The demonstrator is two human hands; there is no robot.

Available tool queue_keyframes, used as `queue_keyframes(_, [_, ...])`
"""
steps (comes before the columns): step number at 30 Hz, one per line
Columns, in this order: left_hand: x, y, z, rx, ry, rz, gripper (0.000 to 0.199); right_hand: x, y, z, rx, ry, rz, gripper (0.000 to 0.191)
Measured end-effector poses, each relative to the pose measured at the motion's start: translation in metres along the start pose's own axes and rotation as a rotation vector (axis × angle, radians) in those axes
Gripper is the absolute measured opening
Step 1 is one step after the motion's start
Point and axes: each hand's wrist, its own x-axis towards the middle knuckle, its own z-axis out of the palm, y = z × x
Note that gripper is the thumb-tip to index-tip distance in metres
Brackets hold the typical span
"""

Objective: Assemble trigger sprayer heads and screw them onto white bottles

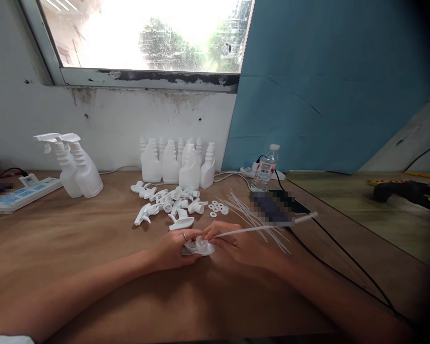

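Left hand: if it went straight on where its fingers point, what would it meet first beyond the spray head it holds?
Probably the right hand, just across the spray head; exact depth is hard to judge here.

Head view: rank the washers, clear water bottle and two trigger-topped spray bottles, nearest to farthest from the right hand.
1. Washers, just beyond the right hand.
2. Clear water bottle, farther back, right side.
3. Trigger-topped spray bottles, far left.

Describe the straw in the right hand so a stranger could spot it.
At the brown table below the window, find the person's right hand. A long whitish straw juts rightward from its grip. Unlike the loose straws strewn nearby, this one is held.
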Motion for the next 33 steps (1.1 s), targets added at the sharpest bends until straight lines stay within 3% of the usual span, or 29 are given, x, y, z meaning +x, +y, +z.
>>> queue_keyframes(10, [0.003,0.007,-0.002,-0.031,0.003,-0.005,0.049,0.001,-0.008,0.001,-0.083,-0.001,0.04,0.02])
queue_keyframes(15, [0.002,0.007,-0.002,-0.045,0.004,-0.03,0.047,0.011,-0.003,0.007,-0.072,0.072,-0.062,0.018])
queue_keyframes(22, [0.001,0.007,-0.004,-0.021,-0.063,-0.103,0.048,0.012,0.002,0.011,-0.109,0.069,0.064,0.011])
queue_keyframes(28, [0.002,0.002,0.0,0.003,-0.081,-0.139,0.046,0.013,0.004,0.018,-0.238,0.064,-0.029,0.024])
queue_keyframes(33, [0.001,0.001,0.0,-0.003,-0.081,-0.137,0.047,0.012,0.001,0.022,-0.278,0.094,-0.002,0.027])
